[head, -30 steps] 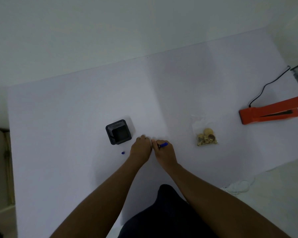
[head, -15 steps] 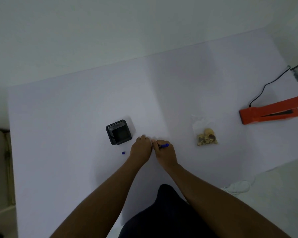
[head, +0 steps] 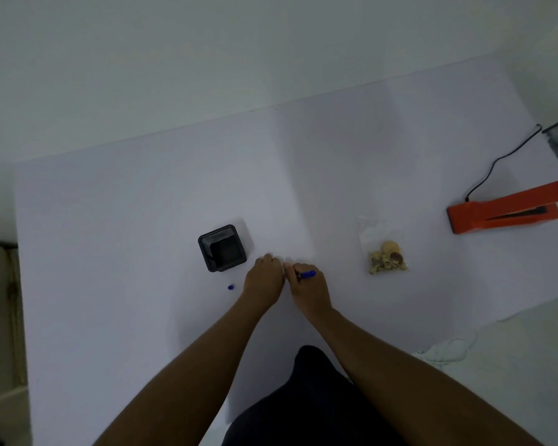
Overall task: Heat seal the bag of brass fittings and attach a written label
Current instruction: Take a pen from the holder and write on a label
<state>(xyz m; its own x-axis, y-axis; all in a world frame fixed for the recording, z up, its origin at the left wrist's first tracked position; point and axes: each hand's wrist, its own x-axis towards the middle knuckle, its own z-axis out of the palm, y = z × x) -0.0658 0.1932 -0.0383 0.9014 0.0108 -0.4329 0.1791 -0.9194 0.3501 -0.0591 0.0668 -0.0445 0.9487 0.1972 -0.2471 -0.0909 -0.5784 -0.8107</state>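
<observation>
Nothing has visibly moved since the earlier frames: the right hand point(head: 308, 289) still pinches the blue pen point(head: 306, 274) in curled fingers, beside the left hand point(head: 264, 278), whose fingers curl down on the desk point(head: 126, 220); what they hold cannot be told. The clear bag of brass fittings point(head: 385, 257) stays on the desk to the right, between the hands and the orange heat sealer point(head: 503, 214).

Both forearms point(head: 187, 365) are bare with no sleeves, and dark clothing point(head: 306, 407) covers the person's lap below.
</observation>
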